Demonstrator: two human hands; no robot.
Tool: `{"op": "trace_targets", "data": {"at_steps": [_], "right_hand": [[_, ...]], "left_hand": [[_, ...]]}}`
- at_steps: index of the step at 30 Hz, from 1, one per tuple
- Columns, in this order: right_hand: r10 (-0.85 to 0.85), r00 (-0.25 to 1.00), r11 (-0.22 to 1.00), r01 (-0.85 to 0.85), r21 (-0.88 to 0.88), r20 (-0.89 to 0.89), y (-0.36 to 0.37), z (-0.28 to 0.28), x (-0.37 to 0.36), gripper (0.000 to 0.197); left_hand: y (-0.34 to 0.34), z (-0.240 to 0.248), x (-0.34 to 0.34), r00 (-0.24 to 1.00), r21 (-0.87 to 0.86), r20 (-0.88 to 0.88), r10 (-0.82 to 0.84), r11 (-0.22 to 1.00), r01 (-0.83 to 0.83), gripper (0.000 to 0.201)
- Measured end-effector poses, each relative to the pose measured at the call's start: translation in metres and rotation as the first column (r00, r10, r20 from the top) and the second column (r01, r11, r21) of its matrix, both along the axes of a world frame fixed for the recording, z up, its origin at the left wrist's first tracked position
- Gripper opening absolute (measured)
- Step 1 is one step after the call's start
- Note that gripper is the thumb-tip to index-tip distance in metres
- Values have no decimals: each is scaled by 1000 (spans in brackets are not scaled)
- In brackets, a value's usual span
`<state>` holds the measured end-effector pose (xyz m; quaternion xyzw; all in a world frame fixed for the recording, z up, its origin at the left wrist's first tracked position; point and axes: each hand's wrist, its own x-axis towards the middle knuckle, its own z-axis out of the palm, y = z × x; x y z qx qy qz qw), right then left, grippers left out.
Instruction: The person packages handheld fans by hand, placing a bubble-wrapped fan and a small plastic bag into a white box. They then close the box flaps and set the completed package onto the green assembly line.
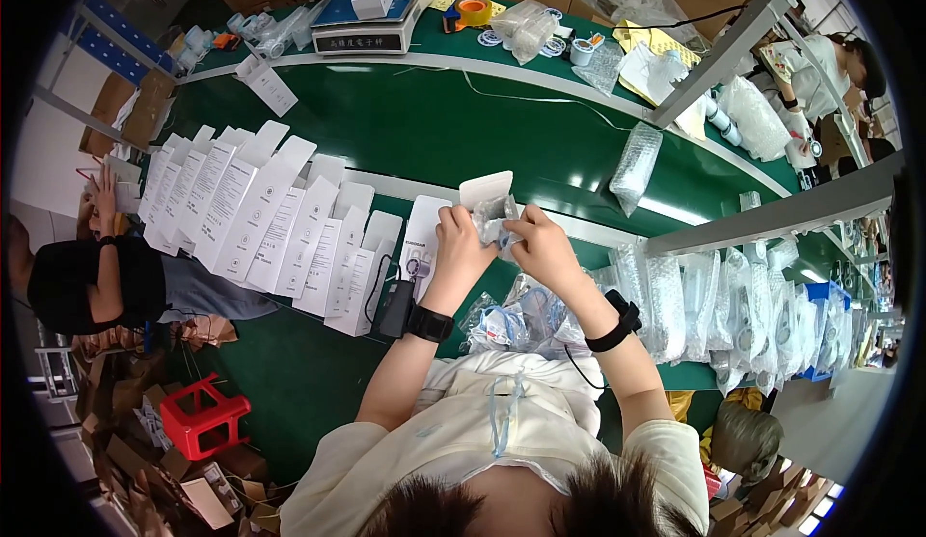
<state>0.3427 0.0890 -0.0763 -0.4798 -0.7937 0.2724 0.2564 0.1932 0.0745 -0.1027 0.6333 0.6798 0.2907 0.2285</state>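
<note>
**Clear packet (493, 216) handled at the raised flap (485, 188) of a white box**

Near the centre of the frame, the clear packet was held between both hands, just below the flap. The left hand (464, 253) was seen closed at the packet's left side; whether card was also gripped could not be told. By the right hand (546, 250), the packet's right side was pinched between bunched fingers. The box's body was largely hidden by the hands.

The packet appeared to be being fitted at the box's mouth. For that, the plastic was best gathered flat, with loose corners tucked inward so that none would be caught under the flap. Steady, light pressure was called for, since thin card could be creased by force. The flap was best kept bent back until the plastic was clear of its fold.

Care was also advised around the black device (394, 307) beside the left forearm, where its cable could be snagged. Bagged parts (521, 323) were spread below the hands, and a row of white boxes (260, 214) was stood at the left of the frame.
</note>
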Motion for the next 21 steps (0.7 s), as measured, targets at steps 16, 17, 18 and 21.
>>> {"op": "trace_targets", "data": {"at_steps": [16,17,18,21], "right_hand": [[100,983,990,-113,-82,-154,-2,2,-1,33],[65,991,994,-74,-80,-118,-2,-1,0,33],[29,996,996,-36,-76,-82,-2,-3,1,33],[-8,998,998,4,-55,-60,-2,-9,3,33]], "left_hand": [[10,4,-12,993,-60,-87,-80,995,75,61],[13,8,-10,993,-76,-87,-75,995,68,61],[14,11,-9,994,-92,-87,-69,994,61,61],[11,16,-12,998,-74,-55,-16,997,12,59]]}}
